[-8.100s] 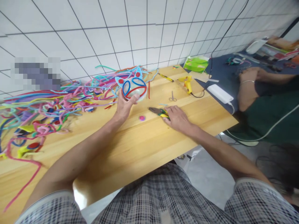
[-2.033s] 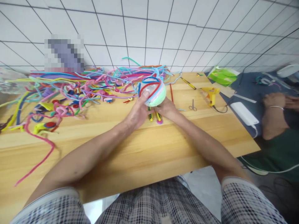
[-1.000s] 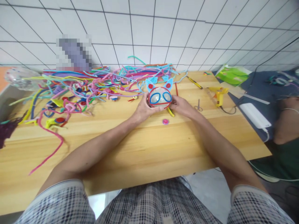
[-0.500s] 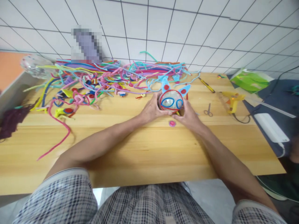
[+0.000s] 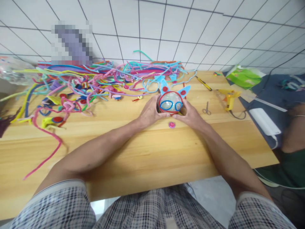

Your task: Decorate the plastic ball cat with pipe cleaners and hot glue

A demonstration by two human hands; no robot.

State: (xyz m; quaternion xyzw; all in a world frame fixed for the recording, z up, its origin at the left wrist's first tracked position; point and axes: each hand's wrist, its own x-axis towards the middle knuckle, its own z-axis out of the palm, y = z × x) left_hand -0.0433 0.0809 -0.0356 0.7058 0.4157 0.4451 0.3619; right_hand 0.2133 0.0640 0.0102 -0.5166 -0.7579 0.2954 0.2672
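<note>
Between my two hands is a round, clear-fronted craft piece (image 5: 170,98) with a red pipe-cleaner rim, two blue pipe-cleaner loops on its front and blue ears with red dots on top. My left hand (image 5: 151,111) is wrapped round its left side, thumb at the lower edge. On the other side my right hand (image 5: 189,114) grips it, thumb also low in front. The far fingers of both hands are hidden behind it. Just below the piece, a small pink and purple coil (image 5: 172,125) lies on the wooden table (image 5: 147,152).
A heap of coloured pipe cleaners (image 5: 102,76) spreads along the back left. To the right lie small scissors (image 5: 207,109), a yellow cutter knife (image 5: 204,83), a yellow glue gun (image 5: 229,97) and a white power strip (image 5: 265,121). Another person's arm (image 5: 294,133) shows at the right edge.
The view has swung slightly right, so the scene sits further left. Both hands keep their grip on the eared piece. More of the other person's arm shows at the right.
</note>
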